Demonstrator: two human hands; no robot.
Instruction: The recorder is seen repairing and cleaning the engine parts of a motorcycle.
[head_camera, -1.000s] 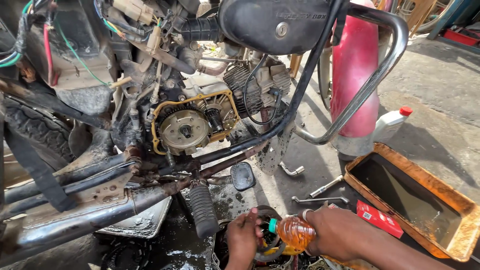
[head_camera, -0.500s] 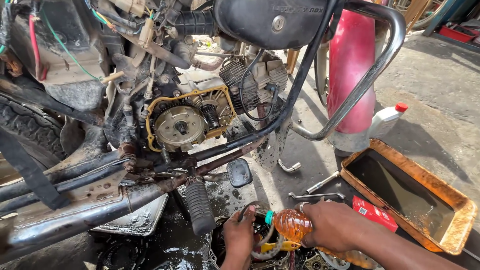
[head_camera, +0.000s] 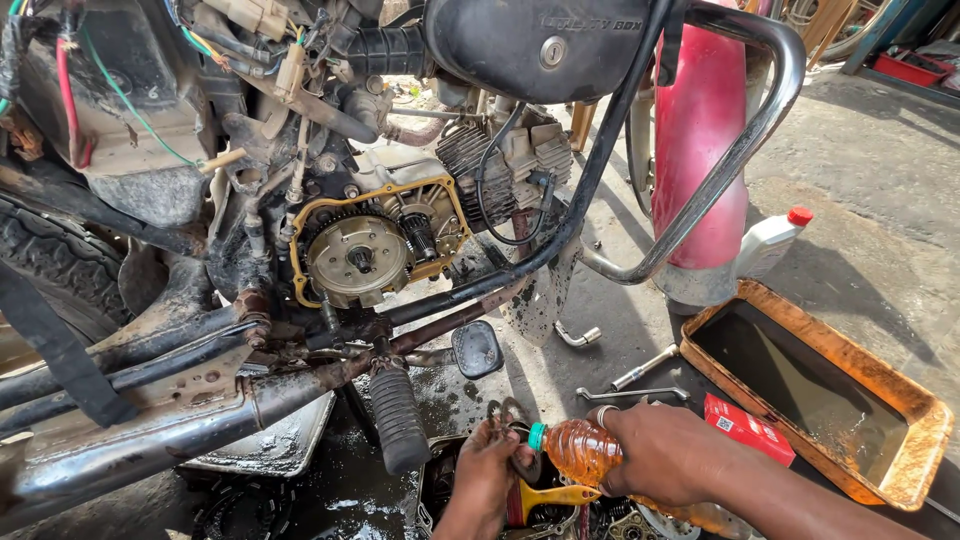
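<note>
My right hand (head_camera: 660, 455) grips a small plastic bottle of orange liquid (head_camera: 580, 452), tipped sideways with its green cap pointing left. My left hand (head_camera: 490, 470) is at the bottle's mouth, fingers curled around a small dark part low in the view; what it holds is partly hidden. Under the bottle lies a brush with a yellow handle (head_camera: 550, 495). Above stands a motorcycle with its side cover off, showing the round clutch and gears (head_camera: 358, 258) inside a yellow gasket rim.
A rusty orange tray (head_camera: 905, 405) of dark oil sits at the right, a red box (head_camera: 748, 428) beside it. A white bottle with a red cap (head_camera: 770, 240) stands behind. Wrenches (head_camera: 640, 372) lie on the oily concrete. The footpeg (head_camera: 398, 420) hangs close to my left hand.
The view has shifted slightly, and both hands with the bottle sit a little lower and more to the right. The bottle stays tipped at my left hand.
</note>
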